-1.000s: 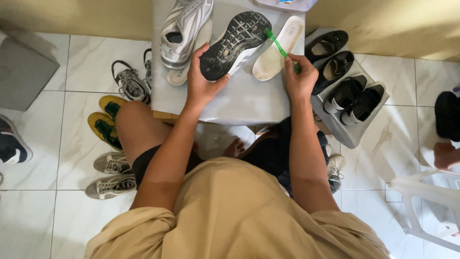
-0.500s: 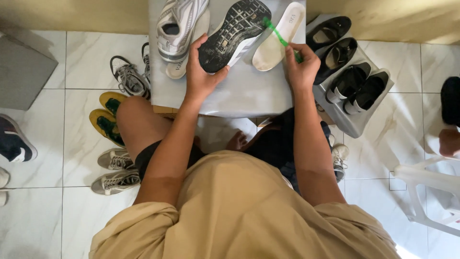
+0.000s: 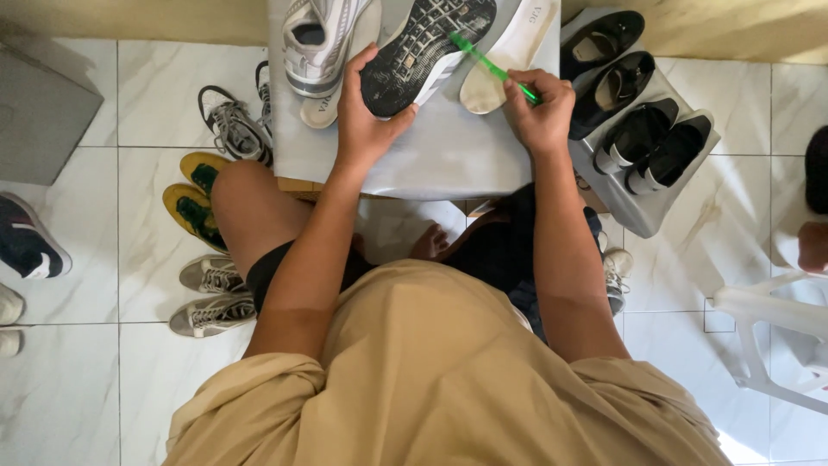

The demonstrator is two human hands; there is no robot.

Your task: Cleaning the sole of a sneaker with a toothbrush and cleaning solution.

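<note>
With the shoe (image 3: 429, 47) gripped sole-up by the left hand (image 3: 366, 121) and the green brush (image 3: 492, 66) pinched in the right hand (image 3: 539, 108), the tilted shoe could be pushed off the table (image 3: 448, 160) by hard strokes.

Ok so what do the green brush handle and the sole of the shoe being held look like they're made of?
The green toothbrush in the right hand looks like glossy, slightly see-through plastic, going by its bright, even colour. The shoe sole, steadied by the left hand, looks like matte dark rubber with moulded tread blocks and pale gaps between them; rubber or foam, it's hard to tell.
</note>
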